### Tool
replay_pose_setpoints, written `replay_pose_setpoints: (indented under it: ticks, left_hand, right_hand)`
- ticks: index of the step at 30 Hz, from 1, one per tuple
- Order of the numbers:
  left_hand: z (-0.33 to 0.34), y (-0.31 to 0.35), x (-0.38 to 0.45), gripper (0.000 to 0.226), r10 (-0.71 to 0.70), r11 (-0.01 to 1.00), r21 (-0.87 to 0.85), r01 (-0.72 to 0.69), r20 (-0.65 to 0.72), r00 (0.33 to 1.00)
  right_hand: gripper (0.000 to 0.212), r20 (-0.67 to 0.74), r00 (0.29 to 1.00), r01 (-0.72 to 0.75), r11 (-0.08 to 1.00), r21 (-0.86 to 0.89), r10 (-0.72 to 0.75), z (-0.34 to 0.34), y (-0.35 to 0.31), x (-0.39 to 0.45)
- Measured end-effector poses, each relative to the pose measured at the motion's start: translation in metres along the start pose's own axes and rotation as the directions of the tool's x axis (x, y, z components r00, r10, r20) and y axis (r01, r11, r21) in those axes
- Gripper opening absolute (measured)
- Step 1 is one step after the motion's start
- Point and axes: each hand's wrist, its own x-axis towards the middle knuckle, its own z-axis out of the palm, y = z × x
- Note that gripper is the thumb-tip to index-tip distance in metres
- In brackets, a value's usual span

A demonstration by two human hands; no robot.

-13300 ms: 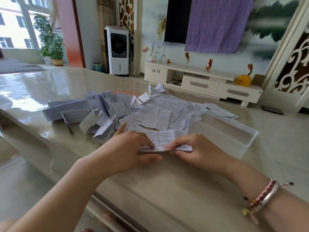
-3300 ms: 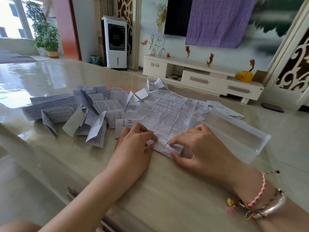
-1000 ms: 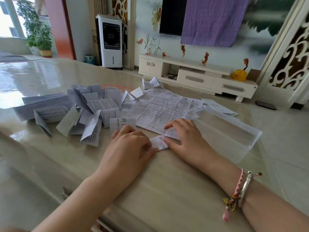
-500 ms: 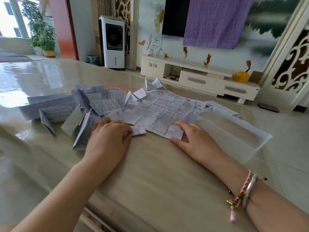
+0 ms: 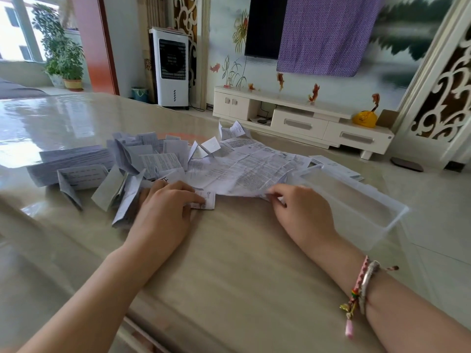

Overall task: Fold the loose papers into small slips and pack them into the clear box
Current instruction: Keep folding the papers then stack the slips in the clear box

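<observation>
Now | right hand [image 5: 303, 210] pinches sheet [image 5: 254, 171] edge | clear box [image 5: 397, 212] beside

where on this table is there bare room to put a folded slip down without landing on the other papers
Bare tabletop lies between the two forearms, nearer than the left hand and right hand. The far left is bare too. Crowded: folded slips, the unfolded sheet. The clear box looks empty.

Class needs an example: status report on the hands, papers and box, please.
Left hand presses folded slip. Right hand pinches unfolded sheet edge. Clear box holds no slips. Nothing blocking.
</observation>
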Motion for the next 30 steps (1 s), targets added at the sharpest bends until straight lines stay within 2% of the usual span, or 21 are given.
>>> replay_pose_setpoints:
  ticks: [3,6,9,13,14,17,20,22,23,24,26,29,30]
  left_hand:
    - [0.0,-0.002,0.001,0.034,0.005,1.0,0.007,-0.005,0.001,1.0]
    - [0.001,-0.002,0.002,0.034,0.001,1.0,0.017,-0.001,-0.006,1.0]
    - [0.003,-0.002,0.002,0.031,0.013,0.999,0.044,-0.012,-0.024,1.0]
    - [0.004,-0.005,0.006,0.028,0.011,0.999,0.045,-0.01,-0.026,1.0]
    - [0.003,-0.005,0.007,0.027,0.0,0.999,0.035,0.001,-0.014,1.0]
    - [-0.001,0.0,0.001,0.034,-0.058,0.998,-0.037,0.056,-0.036,0.998]
    - [-0.005,0.009,-0.005,0.055,-0.067,0.96,-0.273,0.054,-0.037,0.997]
    - [-0.012,0.013,0.001,0.08,-0.196,0.88,-0.432,0.196,0.043,0.98]
    - [-0.012,0.011,0.003,0.093,-0.219,0.851,-0.477,0.221,0.061,0.974]
    - [-0.013,0.012,0.0,0.098,-0.168,0.877,-0.446,0.179,0.064,0.984]
    - [-0.011,0.015,-0.008,0.091,-0.034,0.926,-0.373,0.049,0.048,0.998]
    - [-0.008,0.013,-0.007,0.047,-0.052,0.876,-0.482,0.026,-0.042,0.998]
    - [-0.01,0.013,-0.009,0.039,-0.018,0.916,-0.4,0.006,-0.027,0.999]
  right_hand:
    - [0.018,-0.07,0.994,-0.061,0.969,0.24,0.08,0.003,0.006,0.003]
    - [0.024,-0.045,0.988,-0.105,0.847,0.521,0.15,0.003,0.008,0.004]
    - [0.016,-0.045,0.991,-0.071,0.79,0.609,0.124,-0.001,0.002,0.001]
    - [0.01,-0.053,0.99,-0.032,0.572,0.819,0.131,-0.014,-0.003,-0.005]
    - [0.009,-0.064,0.99,-0.016,0.553,0.833,0.124,-0.017,-0.001,-0.006]
    - [0.013,-0.035,0.995,-0.028,0.6,0.799,0.093,-0.025,0.009,-0.012]
    - [0.02,0.01,0.996,-0.064,0.624,0.779,0.089,-0.03,0.01,-0.015]
    - [0.018,0.02,0.995,-0.079,0.619,0.782,0.101,-0.033,0.009,-0.017]
    - [0.018,0.028,0.994,-0.087,0.614,0.785,0.104,-0.033,0.01,-0.017]
    - [0.019,0.043,0.994,-0.095,0.609,0.787,0.1,-0.033,0.01,-0.017]
    - [0.02,0.072,0.994,-0.105,0.61,0.786,0.079,-0.031,0.012,-0.017]
    - [0.033,0.109,0.992,-0.119,0.638,0.761,0.055,-0.031,0.015,-0.017]
    - [0.037,0.123,0.991,-0.124,0.656,0.744,0.047,-0.032,0.016,-0.016]
